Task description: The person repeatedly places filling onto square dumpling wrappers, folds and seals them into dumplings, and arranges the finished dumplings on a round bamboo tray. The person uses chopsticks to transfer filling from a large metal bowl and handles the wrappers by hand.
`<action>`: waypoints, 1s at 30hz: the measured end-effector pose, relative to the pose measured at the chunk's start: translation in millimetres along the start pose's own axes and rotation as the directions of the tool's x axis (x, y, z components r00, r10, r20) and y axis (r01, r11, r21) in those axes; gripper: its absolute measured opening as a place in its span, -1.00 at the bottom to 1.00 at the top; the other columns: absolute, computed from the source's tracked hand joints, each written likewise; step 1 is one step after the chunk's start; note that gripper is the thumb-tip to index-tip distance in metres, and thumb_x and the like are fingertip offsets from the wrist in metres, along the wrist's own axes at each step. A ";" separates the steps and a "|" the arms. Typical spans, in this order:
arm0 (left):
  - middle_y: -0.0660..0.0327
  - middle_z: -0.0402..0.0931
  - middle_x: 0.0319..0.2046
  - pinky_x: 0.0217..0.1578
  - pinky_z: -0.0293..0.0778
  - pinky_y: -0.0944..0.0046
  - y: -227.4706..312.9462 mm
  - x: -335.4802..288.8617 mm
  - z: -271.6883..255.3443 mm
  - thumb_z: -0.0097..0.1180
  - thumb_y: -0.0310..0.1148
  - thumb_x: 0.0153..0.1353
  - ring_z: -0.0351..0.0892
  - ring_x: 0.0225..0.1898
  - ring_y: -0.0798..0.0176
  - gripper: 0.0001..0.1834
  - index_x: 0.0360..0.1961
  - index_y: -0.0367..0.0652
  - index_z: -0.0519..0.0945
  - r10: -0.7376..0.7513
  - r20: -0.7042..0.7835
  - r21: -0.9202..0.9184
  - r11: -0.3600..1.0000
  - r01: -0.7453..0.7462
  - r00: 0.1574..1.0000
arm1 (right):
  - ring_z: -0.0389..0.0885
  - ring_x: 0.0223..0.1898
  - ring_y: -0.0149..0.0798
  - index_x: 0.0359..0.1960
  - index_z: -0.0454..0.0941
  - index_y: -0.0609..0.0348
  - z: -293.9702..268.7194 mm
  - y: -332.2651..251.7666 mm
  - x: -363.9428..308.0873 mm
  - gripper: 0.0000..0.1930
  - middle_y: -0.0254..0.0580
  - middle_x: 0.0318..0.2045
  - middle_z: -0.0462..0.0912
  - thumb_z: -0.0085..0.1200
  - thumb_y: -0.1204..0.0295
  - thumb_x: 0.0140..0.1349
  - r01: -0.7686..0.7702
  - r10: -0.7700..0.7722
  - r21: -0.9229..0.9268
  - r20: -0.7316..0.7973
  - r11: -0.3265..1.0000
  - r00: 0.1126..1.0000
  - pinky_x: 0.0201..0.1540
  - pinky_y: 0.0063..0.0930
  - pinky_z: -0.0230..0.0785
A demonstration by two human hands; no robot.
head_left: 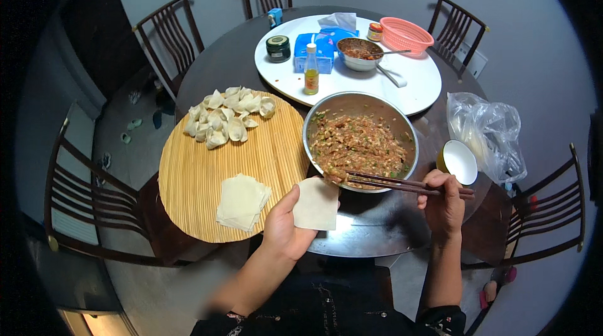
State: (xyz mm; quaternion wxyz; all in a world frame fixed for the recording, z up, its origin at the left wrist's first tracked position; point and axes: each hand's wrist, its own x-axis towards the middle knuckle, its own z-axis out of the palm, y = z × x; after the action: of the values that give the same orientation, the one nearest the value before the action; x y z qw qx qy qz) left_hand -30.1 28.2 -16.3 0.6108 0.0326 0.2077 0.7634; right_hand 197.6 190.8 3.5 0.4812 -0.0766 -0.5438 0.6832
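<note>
On the palm of my left hand [284, 228] lies a square wonton wrapper [316, 205], with the thumb resting over its edge. My right hand [445, 203] grips a pair of dark chopsticks [402, 184]. Their tips pinch a lump of meat filling [336, 176] just above the wrapper's far edge, by the rim of a large steel bowl [411, 159]. Minced meat with green bits [358, 144] fills much of that bowl. To the left, a round slatted board [188, 185] carries a stack of wrappers [242, 203] and a cluster of folded wontons [220, 122].
A white turntable [276, 25] holds a dark jar [278, 49], an oil bottle [311, 72], a blue packet [326, 41], a smaller steel bowl [361, 65] and a pink basket [405, 36]. At right stand a small white-lined bowl [460, 163] and a clear plastic bag [487, 129]. Chairs surround the table.
</note>
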 end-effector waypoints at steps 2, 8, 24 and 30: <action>-0.09 0.31 0.15 0.21 0.21 -0.10 -1.4 -1.0 -0.9 -0.41 -0.16 0.41 0.32 0.17 -0.09 -0.48 0.21 -0.36 0.20 0.000 -0.007 -0.035 0.999 0.000 1.000 | 0.57 -0.50 -0.22 -0.33 0.52 0.36 7.9 -3.6 -2.7 -0.64 0.00 -0.39 0.47 -0.17 0.26 0.38 0.036 -0.035 -0.010 0.041 0.999 0.999 -0.50 -0.46 0.50; -0.13 0.33 0.12 0.19 0.23 -0.06 2.2 -5.4 -0.8 -0.49 -0.11 0.42 0.33 0.16 -0.10 -0.44 0.20 -0.36 0.21 0.015 0.071 -0.118 0.993 -0.007 0.997 | 0.58 -0.46 -0.25 -0.41 0.59 0.27 31.0 -15.3 -21.7 -0.66 -0.04 -0.42 0.57 0.04 0.19 0.25 0.259 -0.151 -0.371 0.295 0.892 0.943 -0.46 -0.47 0.46; -0.07 0.38 0.07 0.16 0.27 -0.02 9.9 -13.3 -1.1 -0.41 -0.17 0.42 0.38 0.10 -0.04 -0.54 0.13 -0.30 0.29 0.085 0.004 -0.176 0.981 -0.083 0.996 | 0.59 -0.45 -0.16 -0.46 0.61 0.24 35.6 -31.9 -37.9 -0.80 0.01 -0.43 0.63 0.17 0.33 0.08 0.368 -0.205 -0.464 0.363 0.806 0.909 -0.36 -0.38 0.44; -0.12 0.37 0.08 0.20 0.23 -0.02 3.9 -12.6 1.9 -0.40 -0.17 0.41 0.37 0.13 -0.07 -0.51 0.13 -0.35 0.31 0.090 -0.001 -0.236 0.968 -0.087 0.996 | 0.59 -0.49 -0.22 -0.38 0.55 0.33 48.9 -3.8 -43.3 -0.79 0.04 -0.41 0.56 0.04 0.38 0.21 0.194 -0.134 -0.428 0.165 0.883 0.977 -0.44 -0.41 0.52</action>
State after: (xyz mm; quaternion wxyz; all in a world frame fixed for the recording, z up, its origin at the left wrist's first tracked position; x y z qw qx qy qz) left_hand -29.9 16.1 -10.6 0.5766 -0.0271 0.1110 0.8090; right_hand 191.8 125.8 7.9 0.4708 -0.0926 -0.7195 0.5021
